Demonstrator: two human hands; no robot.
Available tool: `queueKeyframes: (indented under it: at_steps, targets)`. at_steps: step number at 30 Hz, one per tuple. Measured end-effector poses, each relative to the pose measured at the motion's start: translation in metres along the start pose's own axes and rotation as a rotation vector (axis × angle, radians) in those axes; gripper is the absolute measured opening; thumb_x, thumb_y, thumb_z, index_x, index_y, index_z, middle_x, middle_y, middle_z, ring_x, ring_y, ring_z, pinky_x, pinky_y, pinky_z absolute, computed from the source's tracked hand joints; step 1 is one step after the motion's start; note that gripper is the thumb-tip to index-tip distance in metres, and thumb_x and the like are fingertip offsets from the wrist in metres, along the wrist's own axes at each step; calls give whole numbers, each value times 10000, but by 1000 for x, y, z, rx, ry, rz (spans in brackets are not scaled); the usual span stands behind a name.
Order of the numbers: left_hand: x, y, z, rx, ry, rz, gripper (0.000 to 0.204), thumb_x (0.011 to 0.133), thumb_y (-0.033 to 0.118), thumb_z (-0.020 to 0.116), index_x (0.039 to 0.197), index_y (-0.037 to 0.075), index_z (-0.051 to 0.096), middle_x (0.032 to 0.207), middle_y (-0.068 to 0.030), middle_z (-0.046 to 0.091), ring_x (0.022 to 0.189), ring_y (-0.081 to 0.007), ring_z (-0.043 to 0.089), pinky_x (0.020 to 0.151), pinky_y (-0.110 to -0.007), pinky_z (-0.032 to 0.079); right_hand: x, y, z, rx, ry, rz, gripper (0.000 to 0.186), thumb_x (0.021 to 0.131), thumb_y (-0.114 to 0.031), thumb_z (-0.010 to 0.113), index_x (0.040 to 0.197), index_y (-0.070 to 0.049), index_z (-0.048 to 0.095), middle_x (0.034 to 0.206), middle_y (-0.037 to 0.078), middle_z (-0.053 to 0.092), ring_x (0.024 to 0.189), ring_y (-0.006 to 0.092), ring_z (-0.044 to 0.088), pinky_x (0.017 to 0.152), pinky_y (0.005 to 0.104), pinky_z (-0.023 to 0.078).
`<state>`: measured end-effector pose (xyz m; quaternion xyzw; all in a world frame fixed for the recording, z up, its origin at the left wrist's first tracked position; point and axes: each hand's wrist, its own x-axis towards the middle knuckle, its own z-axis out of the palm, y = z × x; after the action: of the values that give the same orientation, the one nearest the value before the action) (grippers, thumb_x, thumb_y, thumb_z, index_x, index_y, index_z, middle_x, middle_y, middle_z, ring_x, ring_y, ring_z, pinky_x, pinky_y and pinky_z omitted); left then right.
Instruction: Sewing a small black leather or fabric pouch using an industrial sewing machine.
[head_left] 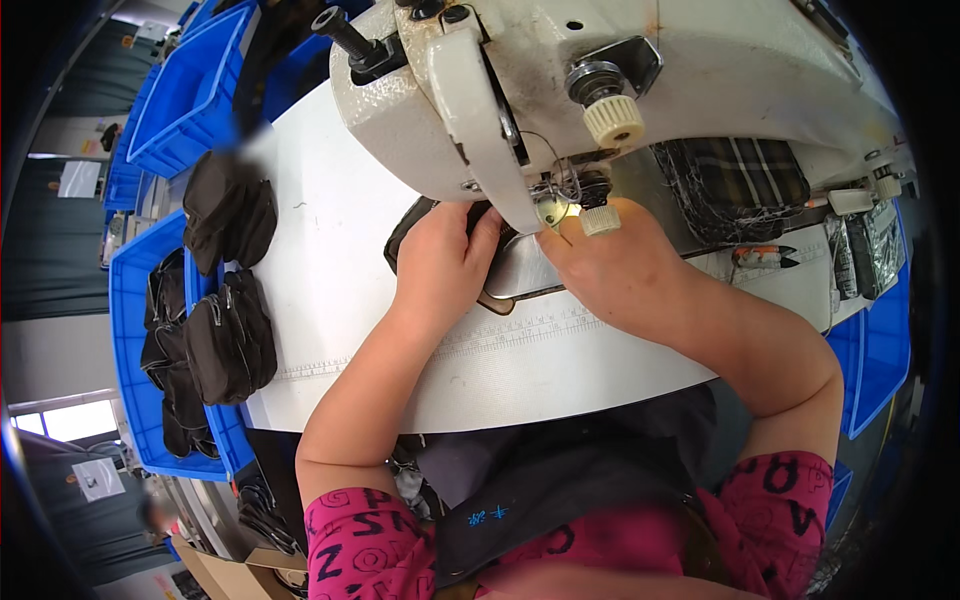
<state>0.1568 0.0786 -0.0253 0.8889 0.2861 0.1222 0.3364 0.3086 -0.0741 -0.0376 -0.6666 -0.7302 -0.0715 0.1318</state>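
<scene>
A cream sewing machine (400, 140) with worn paint stands over the white table, its lit needle area between my hands. My left hand (440, 255) is closed on a dark fabric piece (408, 222), thumb and fingers pinching it left of the needle area. My right hand (615, 265) is curled close to the right of the needle, its fingertips partly hidden by the machine and a cream knob (601, 219). What those fingertips hold cannot be made out. Between the hands shows the shiny metal bed plate (525, 268).
Dark zippered pouches (232, 335) lie at the table's left edge and in a blue bin (135, 385). Stacked plaid fabric pieces (745, 185) sit right of the machine head. Pen-like tools (765, 257) and a clear plastic packet (868, 250) lie at right.
</scene>
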Motion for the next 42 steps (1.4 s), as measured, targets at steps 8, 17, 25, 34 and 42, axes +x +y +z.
queueKeyframes:
  at_steps: [8, 17, 25, 34, 42]
  targets:
    - [-12, 7, -5, 569, 461, 643, 281, 712, 17, 761, 961, 146, 755, 921, -25, 709, 830, -239, 616, 863, -431, 427, 0, 2, 8, 68, 73, 10, 47, 744, -101, 694, 778, -71, 682, 675, 92, 684, 683, 275, 707, 625, 410, 519]
    - [-1, -2, 3, 423, 250, 722, 296, 708, -41, 751, 975, 83, 731, 1056, -58, 742, 924, -291, 695, 710, -368, 577, 0, 1, 0, 94, 80, 22, 22, 717, -111, 699, 705, -105, 681, 673, 83, 679, 670, 244, 696, 608, 387, 509]
    - [-2, 4, 7, 452, 213, 610, 230, 752, -12, 762, 955, 86, 721, 1005, -64, 726, 863, -309, 683, 681, -380, 568, -1, 1, 0, 76, 49, 14, 10, 720, -110, 703, 716, -105, 696, 679, 69, 686, 653, 231, 693, 596, 376, 509]
    - [-2, 0, 14, 425, 207, 437, 166, 798, 68, 791, 922, 71, 681, 956, -86, 705, 860, -340, 680, 683, -417, 556, 0, -1, 0, 81, 36, 21, 14, 722, -111, 708, 720, -104, 696, 683, 67, 683, 654, 229, 691, 595, 376, 511]
    - [-1, 6, 17, 487, 274, 499, 230, 755, 130, 846, 926, 62, 707, 969, -62, 706, 852, -300, 690, 680, -378, 579, 0, -2, 7, 46, 90, 6, 37, 714, -117, 714, 725, -93, 688, 682, 65, 670, 650, 223, 686, 597, 374, 514]
